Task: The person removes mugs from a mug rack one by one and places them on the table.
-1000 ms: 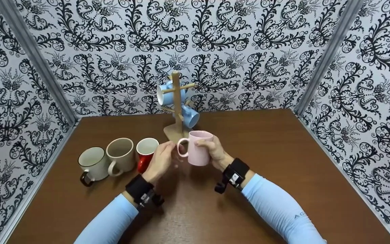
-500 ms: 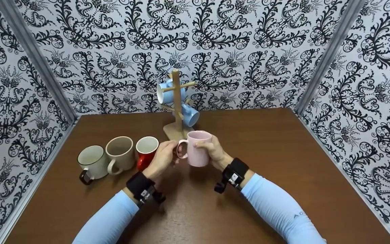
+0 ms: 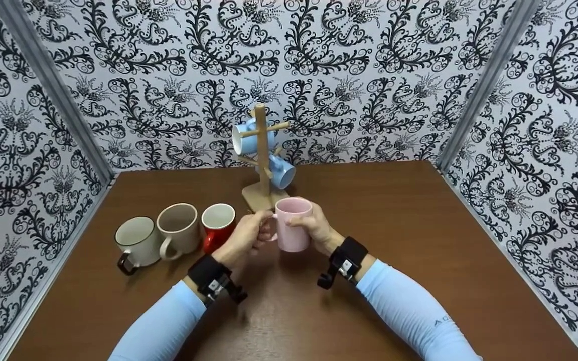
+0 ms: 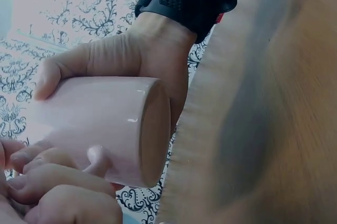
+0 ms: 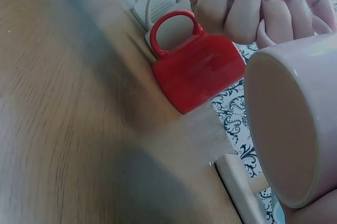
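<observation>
A pink mug point(image 3: 291, 239) is held upright above the table, its base in sight in both wrist views. My right hand point(image 3: 320, 228) grips the mug's body from the right, thumb across the front. From the other side my left hand point(image 3: 245, 234) has its fingers curled at the mug's handle, covering most of it. In the left wrist view, the left fingers point(image 4: 68, 195) wrap the handle while the right thumb lies along the mug wall. Just behind the hands stands a wooden mug tree point(image 3: 263, 165).
Two light blue mugs hang on the tree, an upper mug point(image 3: 250, 144) and a lower mug point(image 3: 283, 173). Left of my left hand stand a red mug point(image 3: 214, 236), a beige mug point(image 3: 182, 235) and a white mug point(image 3: 141, 248) with a black handle. Patterned walls enclose the table.
My left hand has moved slightly right and its fingers have closed round the pink mug's handle. The mug has come slightly down and left in my right hand.
</observation>
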Demonstrator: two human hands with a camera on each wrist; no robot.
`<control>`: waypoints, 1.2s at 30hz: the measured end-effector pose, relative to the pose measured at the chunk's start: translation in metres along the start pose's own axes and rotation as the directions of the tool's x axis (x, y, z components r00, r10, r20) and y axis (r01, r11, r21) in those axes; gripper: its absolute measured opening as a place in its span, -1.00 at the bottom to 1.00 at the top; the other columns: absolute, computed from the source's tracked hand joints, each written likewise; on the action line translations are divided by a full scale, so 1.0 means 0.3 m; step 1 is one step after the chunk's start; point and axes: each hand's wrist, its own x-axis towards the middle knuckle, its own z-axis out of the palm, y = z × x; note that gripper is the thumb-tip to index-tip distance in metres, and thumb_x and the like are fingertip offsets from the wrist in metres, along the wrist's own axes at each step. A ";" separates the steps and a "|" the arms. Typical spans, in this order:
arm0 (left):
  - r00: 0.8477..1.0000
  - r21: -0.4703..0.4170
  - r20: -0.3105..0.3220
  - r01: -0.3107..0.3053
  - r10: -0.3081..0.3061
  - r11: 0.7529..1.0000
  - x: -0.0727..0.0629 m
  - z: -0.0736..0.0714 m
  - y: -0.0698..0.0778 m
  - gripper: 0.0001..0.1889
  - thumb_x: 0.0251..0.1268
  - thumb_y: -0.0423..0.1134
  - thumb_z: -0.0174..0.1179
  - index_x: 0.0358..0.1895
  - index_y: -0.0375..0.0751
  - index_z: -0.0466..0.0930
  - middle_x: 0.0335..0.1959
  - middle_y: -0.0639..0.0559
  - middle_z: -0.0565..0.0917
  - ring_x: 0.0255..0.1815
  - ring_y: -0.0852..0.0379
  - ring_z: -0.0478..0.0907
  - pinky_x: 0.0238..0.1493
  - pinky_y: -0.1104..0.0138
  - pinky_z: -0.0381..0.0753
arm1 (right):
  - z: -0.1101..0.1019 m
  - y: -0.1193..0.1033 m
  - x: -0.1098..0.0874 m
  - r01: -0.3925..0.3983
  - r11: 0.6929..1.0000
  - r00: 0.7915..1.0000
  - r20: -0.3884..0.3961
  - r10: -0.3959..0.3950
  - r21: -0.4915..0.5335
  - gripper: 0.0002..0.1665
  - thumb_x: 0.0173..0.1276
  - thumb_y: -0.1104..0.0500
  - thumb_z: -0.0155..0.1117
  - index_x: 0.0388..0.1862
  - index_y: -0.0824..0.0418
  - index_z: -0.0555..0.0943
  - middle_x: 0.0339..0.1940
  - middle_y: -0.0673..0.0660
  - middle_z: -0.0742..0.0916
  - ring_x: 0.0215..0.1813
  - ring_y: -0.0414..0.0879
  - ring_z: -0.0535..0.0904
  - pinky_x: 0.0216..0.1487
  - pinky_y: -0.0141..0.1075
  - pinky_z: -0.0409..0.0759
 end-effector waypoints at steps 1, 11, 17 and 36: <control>1.000 -0.005 0.017 0.017 -0.017 1.000 -0.001 -0.002 -0.001 -0.46 0.57 0.12 0.04 -0.65 0.04 0.19 -0.69 0.22 0.22 -0.67 0.24 0.09 -0.58 0.32 0.00 | 0.000 0.001 -0.001 0.009 1.000 1.000 0.008 -0.009 -0.004 -0.15 0.07 0.15 0.51 0.40 0.45 0.64 0.00 -0.07 0.87 0.04 -0.14 0.79 0.17 -0.28 0.75; 0.987 -0.018 0.149 0.070 -0.067 0.997 -0.006 -0.004 -0.011 -0.46 0.56 0.13 0.01 -0.65 0.04 0.17 -0.71 0.22 0.17 -0.67 0.24 0.01 -0.57 0.33 -0.05 | -0.014 0.017 -0.010 0.076 0.995 0.994 0.083 -0.072 -0.056 -0.11 0.06 0.11 0.50 0.38 0.53 0.61 -0.01 -0.11 0.88 0.04 -0.18 0.79 0.19 -0.29 0.73; 0.994 -0.051 0.109 -0.007 0.013 0.999 -0.004 0.016 -0.017 -0.48 0.56 0.03 0.00 -0.68 0.02 0.20 -0.74 0.20 0.22 -0.70 0.26 0.01 -0.60 0.35 -0.03 | -0.024 0.015 -0.002 0.126 0.992 0.985 0.121 -0.121 -0.031 -0.06 0.06 0.15 0.50 0.38 0.67 0.52 0.01 -0.12 0.88 0.04 -0.20 0.78 0.20 -0.32 0.72; 0.984 -0.099 -0.025 -0.179 0.177 0.979 -0.005 0.052 -0.053 -0.45 0.58 -0.11 0.04 -0.74 0.00 0.22 -0.78 0.18 0.26 -0.76 0.26 0.05 -0.69 0.38 0.02 | -0.043 0.003 0.011 0.152 0.988 0.965 0.219 -0.147 -0.007 0.16 0.07 0.03 0.75 0.45 0.68 0.43 0.10 -0.11 0.86 0.12 -0.19 0.78 0.30 -0.29 0.72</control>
